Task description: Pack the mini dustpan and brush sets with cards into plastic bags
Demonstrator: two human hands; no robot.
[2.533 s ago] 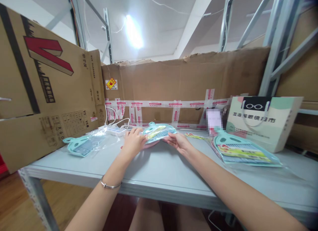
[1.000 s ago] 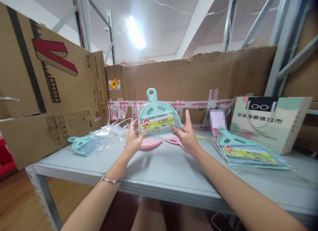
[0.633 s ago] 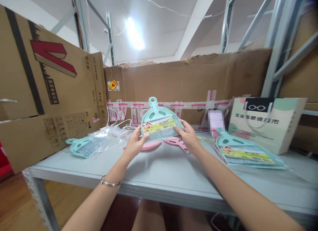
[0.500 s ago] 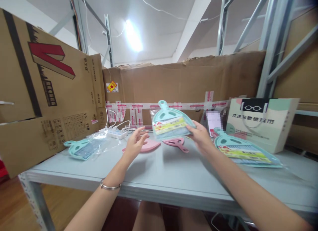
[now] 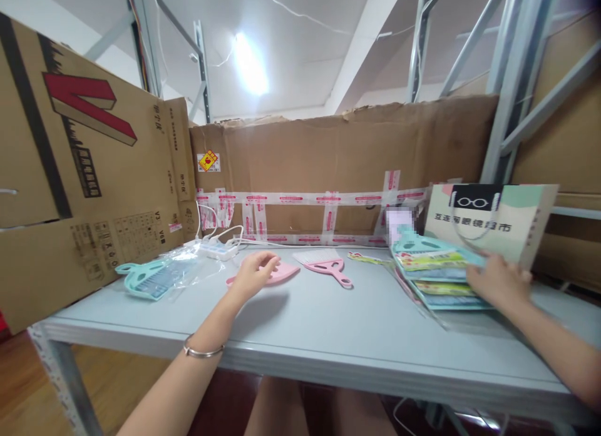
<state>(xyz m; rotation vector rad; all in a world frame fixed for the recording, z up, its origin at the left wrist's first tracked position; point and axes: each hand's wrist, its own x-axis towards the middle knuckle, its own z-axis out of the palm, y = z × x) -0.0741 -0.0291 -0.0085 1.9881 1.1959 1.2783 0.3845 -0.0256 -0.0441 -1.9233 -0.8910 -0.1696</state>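
Observation:
My right hand [image 5: 504, 283] grips the edge of a bagged teal dustpan set [image 5: 429, 261] with a yellow-green label. That set lies over another teal dustpan set [image 5: 446, 290] at the table's right side. Something pink shows at the pile's left edge, mostly covered. With fingers loosely bent and apart, my left hand [image 5: 256, 273] hovers at a pink dustpan [image 5: 287, 272], hiding part of it; whether it touches is unclear. Just right of the dustpan lies a pink hand brush [image 5: 328, 265] with pale bristles.
A teal dustpan with brush [image 5: 148, 281] lies at left beside clear plastic wrap. Behind are a white power strip [image 5: 220, 251] with cables and a loose label card [image 5: 366, 258]. A paper bag [image 5: 539, 223] stands at right, a phone [image 5: 399, 218] beside it. Cardboard [image 5: 291, 154] walls the back.
My right hand has carried the bagged teal dustpan set from the middle rightward and down onto the pile. The pink brush is now uncovered. My left hand has stayed nearly in place.

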